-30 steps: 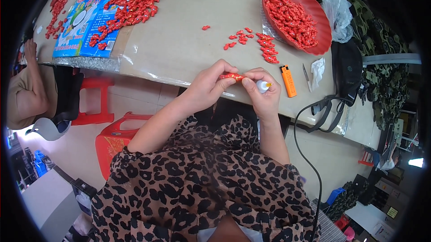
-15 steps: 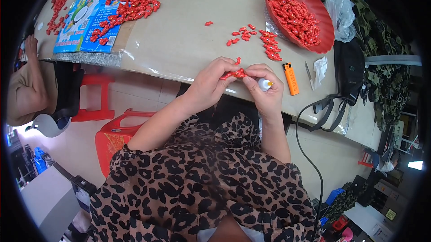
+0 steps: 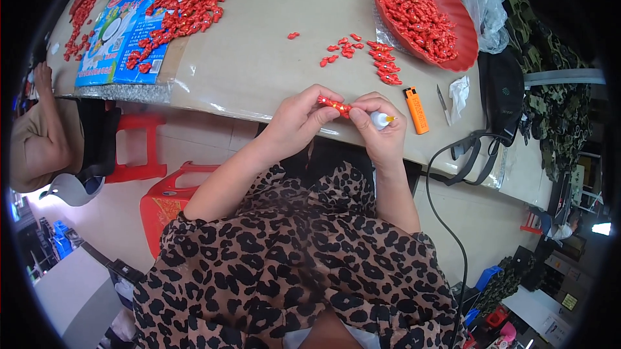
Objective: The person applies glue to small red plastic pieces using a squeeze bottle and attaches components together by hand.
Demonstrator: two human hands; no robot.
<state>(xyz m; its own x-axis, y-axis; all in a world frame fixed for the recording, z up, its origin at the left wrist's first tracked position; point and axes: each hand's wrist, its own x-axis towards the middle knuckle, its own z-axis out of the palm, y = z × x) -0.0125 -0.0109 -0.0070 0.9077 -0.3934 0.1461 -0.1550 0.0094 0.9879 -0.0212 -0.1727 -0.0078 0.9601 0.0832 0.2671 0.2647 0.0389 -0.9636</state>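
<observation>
A red gold-marked piece [image 3: 334,106] is pinched between left hand [image 3: 294,122] and right hand [image 3: 386,141] near the table [image 3: 259,58] edge, best steadied lightly, with the yellow-tipped white bottle [image 3: 378,120] in the right grasp kept angled clear.

We find the table [image 3: 259,45] in soft, fairly bright light, its clear plastic covering [image 3: 213,98] throwing white glare along the front edge and near the left front corner, while dark shade gathers beneath that front edge. Beyond the table's right end we catch a glaring white light [image 3: 601,228], and a burnt-out glow shows below the left end. The held red piece [image 3: 332,104] looks fairly sharp to us, with small glints, but a dark streak blurs part of the shirt [image 3: 226,258], outer details soften, straight lines bow, and the rim falls to black.
</observation>
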